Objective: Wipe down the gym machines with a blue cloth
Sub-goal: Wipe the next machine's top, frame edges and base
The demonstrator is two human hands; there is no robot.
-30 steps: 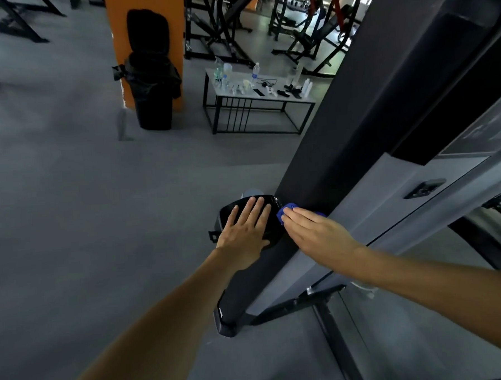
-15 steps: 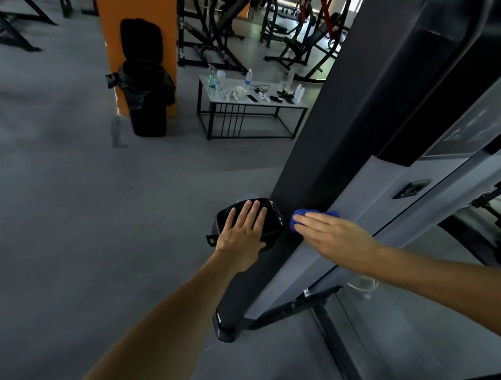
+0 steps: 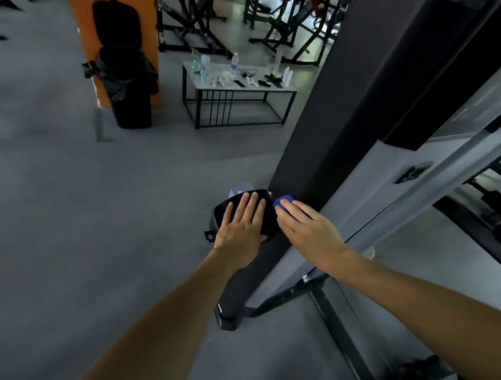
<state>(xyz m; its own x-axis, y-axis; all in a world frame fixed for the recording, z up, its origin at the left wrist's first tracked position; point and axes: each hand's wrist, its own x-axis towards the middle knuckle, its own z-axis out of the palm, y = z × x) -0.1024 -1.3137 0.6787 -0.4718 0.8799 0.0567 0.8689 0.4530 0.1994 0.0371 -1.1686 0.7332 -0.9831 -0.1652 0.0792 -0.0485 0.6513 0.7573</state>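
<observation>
A tall dark gym machine column point(image 3: 333, 133) slants from the top right down to its foot near the floor. A black holder point(image 3: 269, 218) sticks out from its left side. My left hand point(image 3: 242, 225) lies flat on top of that holder, fingers spread. My right hand point(image 3: 306, 230) presses a small blue cloth point(image 3: 283, 202) against the column's lower edge, right beside the holder. Only a corner of the cloth shows past my fingertips.
A grey panel point(image 3: 388, 188) and a rail belong to the machine on the right. Farther back stand a low table point(image 3: 238, 88) with bottles and small items, a black bin point(image 3: 128, 88) against an orange pillar point(image 3: 112, 11), and other machines. Grey floor point(image 3: 100, 226) lies to the left.
My right hand slid the blue cloth to the right along the column, then back left beside the holder. My left hand stayed on the holder. The view shifted a little.
</observation>
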